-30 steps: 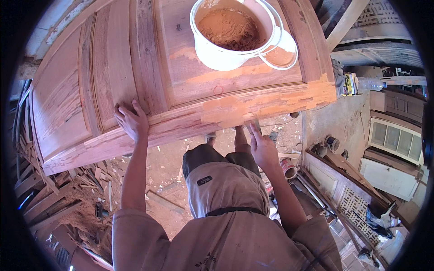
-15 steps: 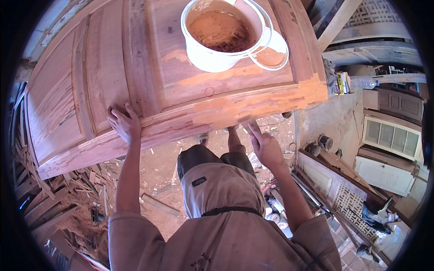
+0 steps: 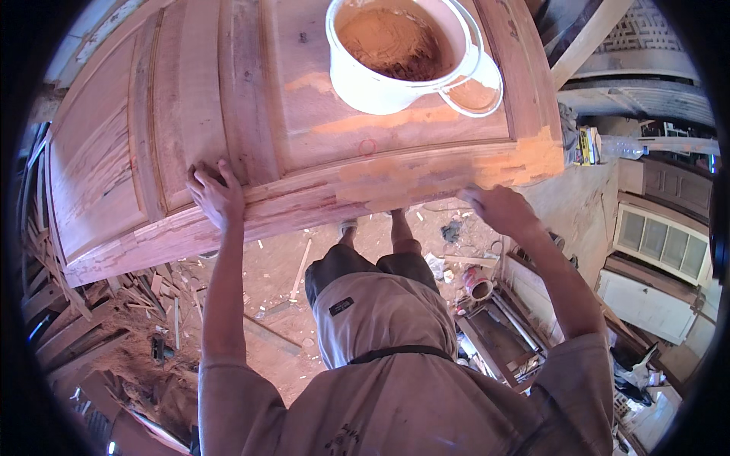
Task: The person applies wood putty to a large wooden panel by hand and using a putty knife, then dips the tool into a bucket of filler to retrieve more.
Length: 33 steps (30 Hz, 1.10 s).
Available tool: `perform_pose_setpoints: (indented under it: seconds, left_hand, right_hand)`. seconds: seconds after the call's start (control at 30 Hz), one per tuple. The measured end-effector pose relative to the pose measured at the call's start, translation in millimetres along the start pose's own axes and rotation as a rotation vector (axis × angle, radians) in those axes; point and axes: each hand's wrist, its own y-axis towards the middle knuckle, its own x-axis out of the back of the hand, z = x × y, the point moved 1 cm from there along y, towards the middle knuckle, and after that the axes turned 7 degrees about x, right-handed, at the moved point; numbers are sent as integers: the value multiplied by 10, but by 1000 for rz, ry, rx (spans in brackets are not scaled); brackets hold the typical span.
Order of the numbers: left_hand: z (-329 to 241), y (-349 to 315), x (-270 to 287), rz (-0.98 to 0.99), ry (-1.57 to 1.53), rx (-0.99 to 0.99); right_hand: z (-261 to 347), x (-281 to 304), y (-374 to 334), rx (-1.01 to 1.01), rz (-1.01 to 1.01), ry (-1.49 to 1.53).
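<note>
Hands [image 3: 218,199] at grainy wood panel [image 3: 199,99], round bucket [image 3: 372,91]

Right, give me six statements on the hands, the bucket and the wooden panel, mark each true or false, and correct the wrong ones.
1. The white bucket stands on the wooden panel. True.
2. The bucket is empty. False: it has orange-brown paste in it.
3. Orange smears show on the right part of the panel's near edge. True.
4. The left hand is inside the bucket. False: the left hand lies on the panel, to the left of the bucket.
5. The right hand is at the panel's near edge. True.
6. The small red circle is on the far side of the bucket. False: the red circle is on the near side.
</note>
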Motion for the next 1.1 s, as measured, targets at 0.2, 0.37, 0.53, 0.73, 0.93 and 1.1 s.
perform_pose_setpoints:
  seconds: [0.2,0.37,0.53,0.73,0.93,1.1]
  left_hand:
    - [-166,-21,75,-7,7,-12]
    - [-156,-35,76,-32,9,-31]
    - [-93,-33,52,-4,-65,-1]
    - [-62,-31,-4,-29,-131,5]
    - [57,109,10,13,-110,1]
    - [766,763,183,101,-122,-47]
  right_hand:
    - [2,-474,-458,267,-587,501]
    - [1049,-637,-645,-424,-468,1823]
    - [1597,-808,-548,-241,-397,1940]
    - [1645,-915,-439,-110,-420,1988]
    - [1594,-757,-469,-156,-401,1825]
    - [1690,-690,-358,-241,-362,1449]
